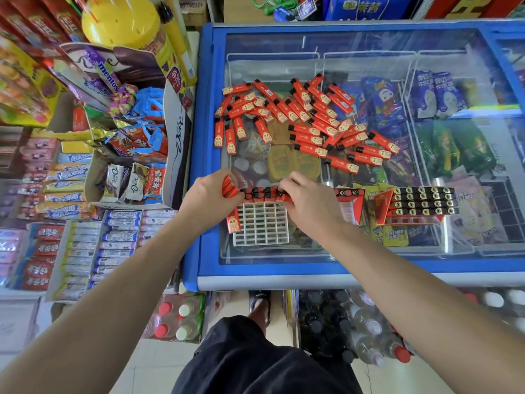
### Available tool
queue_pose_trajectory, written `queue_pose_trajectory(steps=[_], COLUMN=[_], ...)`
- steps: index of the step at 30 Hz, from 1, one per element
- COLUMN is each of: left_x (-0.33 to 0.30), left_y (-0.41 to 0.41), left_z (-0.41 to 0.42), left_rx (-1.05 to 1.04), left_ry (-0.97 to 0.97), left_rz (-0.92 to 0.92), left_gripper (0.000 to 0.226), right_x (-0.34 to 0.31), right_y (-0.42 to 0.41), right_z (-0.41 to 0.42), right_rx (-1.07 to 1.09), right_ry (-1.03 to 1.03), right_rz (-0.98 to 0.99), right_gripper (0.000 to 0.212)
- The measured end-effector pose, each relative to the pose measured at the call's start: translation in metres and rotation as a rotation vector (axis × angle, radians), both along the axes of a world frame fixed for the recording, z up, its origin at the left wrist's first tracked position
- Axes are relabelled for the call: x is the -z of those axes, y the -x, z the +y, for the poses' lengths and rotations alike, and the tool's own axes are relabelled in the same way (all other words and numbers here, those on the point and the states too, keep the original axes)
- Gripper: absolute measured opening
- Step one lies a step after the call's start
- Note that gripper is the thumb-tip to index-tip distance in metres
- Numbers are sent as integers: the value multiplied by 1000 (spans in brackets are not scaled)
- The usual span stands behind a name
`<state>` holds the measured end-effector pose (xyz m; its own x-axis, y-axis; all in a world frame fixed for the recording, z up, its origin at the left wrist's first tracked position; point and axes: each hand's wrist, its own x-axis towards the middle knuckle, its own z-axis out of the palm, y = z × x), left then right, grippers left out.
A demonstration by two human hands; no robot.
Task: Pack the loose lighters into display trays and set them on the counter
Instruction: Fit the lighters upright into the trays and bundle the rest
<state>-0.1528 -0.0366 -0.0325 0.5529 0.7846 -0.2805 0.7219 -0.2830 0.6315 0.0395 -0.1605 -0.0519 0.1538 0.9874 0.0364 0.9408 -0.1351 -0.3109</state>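
The left hand (208, 194) is gripping a small bundle of red lighters (228, 187), fingers curled round them, right at the far left corner of the white grid tray (262, 227). The right hand (308, 200) is pinching a single lighter (281, 194) at the tray's far edge, lining it up beside the few already standing in that back row (260, 193). The tray is sitting on the glass lid of the blue chest freezer (204, 166), most of its cells showing bare, with one lighter (233, 220) standing at its left side. Just to the right, a partly filled red tray (350, 204) is lying half hidden behind the right wrist, and beyond it a fully packed tray (417, 204) is showing rows of black tops. Further back on the glass, the loose lighters (306, 120) are sprawling in a wide heap, well apart from the hands. Under the lid, ice-cream packets (443, 92) are showing through. Off to the left, a cardboard box of chocolate bars (133, 180) is crowding against the freezer's side
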Motion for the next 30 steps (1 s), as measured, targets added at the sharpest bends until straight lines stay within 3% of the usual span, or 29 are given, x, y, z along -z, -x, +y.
queue_pose_trajectory(steps=[4, 10, 13, 17, 22, 30], left_x=[0, 0, 0, -3, 1, 16], left_y=[0, 1, 0, -1, 10, 32], left_z=[-1, -2, -1, -4, -2, 0], left_rx=[12, 4, 6, 45, 16, -44], left_ry=[-3, 4, 25, 84, 68, 20], left_rz=[-2, -4, -31, -83, -60, 21], left_gripper=[15, 15, 16, 16, 16, 16], right_x=[4, 6, -2, -19, -25, -11], right_y=[0, 0, 4, 15, 29, 44], right_z=[-3, -5, -2, 2, 7, 7], right_rx=[10, 17, 106, 241, 256, 14], right_ry=[-7, -40, -61, -45, -1, -116], right_rz=[-14, 35, 203, 583, 783, 437], right_gripper=[30, 18, 13, 16, 24, 21])
